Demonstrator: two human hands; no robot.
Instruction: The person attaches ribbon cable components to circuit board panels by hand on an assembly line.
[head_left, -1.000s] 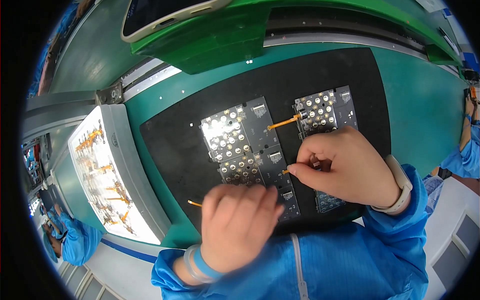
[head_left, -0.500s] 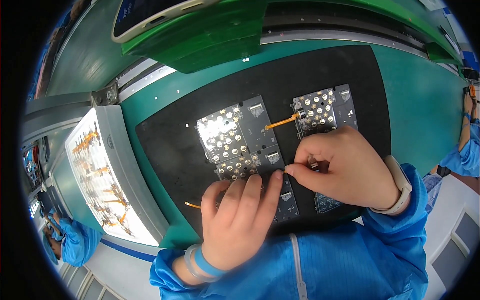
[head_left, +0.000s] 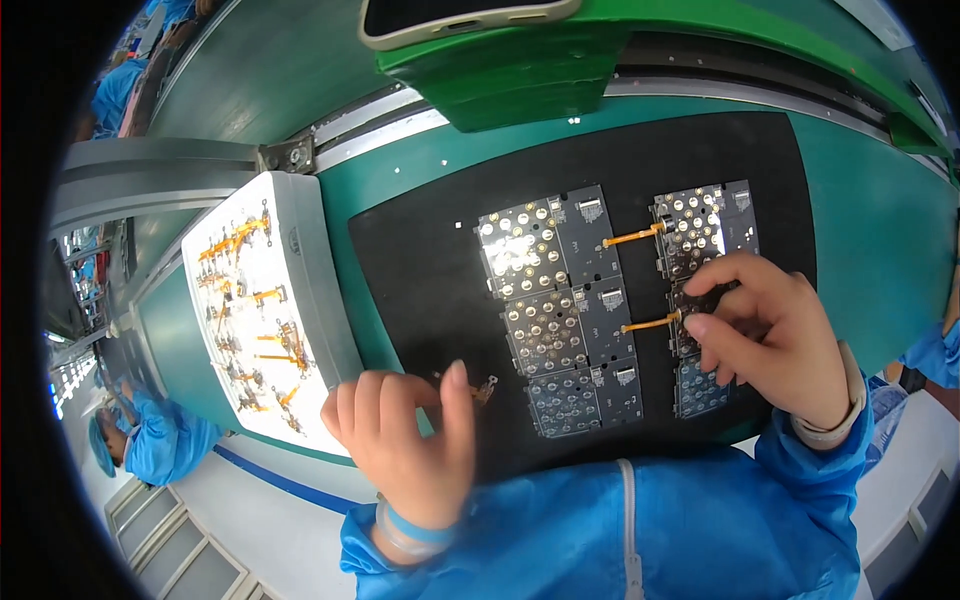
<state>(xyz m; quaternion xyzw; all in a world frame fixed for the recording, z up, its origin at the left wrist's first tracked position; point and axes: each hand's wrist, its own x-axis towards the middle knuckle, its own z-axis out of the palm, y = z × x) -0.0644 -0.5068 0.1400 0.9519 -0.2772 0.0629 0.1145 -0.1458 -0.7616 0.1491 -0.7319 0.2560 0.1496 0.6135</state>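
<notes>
On a black mat [head_left: 430, 250] lie two columns of dark circuit boards with round metal domes. Across the gap between the left column [head_left: 545, 330] and the right column [head_left: 682, 240] run two orange flex cables, an upper one [head_left: 632, 237] and a lower one [head_left: 650, 324]. At the right end of the lower cable is my right hand [head_left: 775, 335], thumb and index finger apart, the thumb touching or just above it. My left hand [head_left: 405, 440] is left of the boards, slightly blurred, its fingers bent and thumb apart. Beside that thumb is a small flex part [head_left: 485, 390], partly hidden.
At the left, a bright white light panel [head_left: 215, 330] carries many orange flex parts. A phone [head_left: 470, 22] rests on a green stand [head_left: 510, 80] at the back. A metal rail [head_left: 375, 125] borders the green tabletop [head_left: 870, 220]. A co-worker in blue [head_left: 165, 430] is at far left.
The view has swung left. My left hand has left the board column and moved left toward the loose flex part. My right hand's thumb and index finger have parted at the lower cable, now in place across the gap.
</notes>
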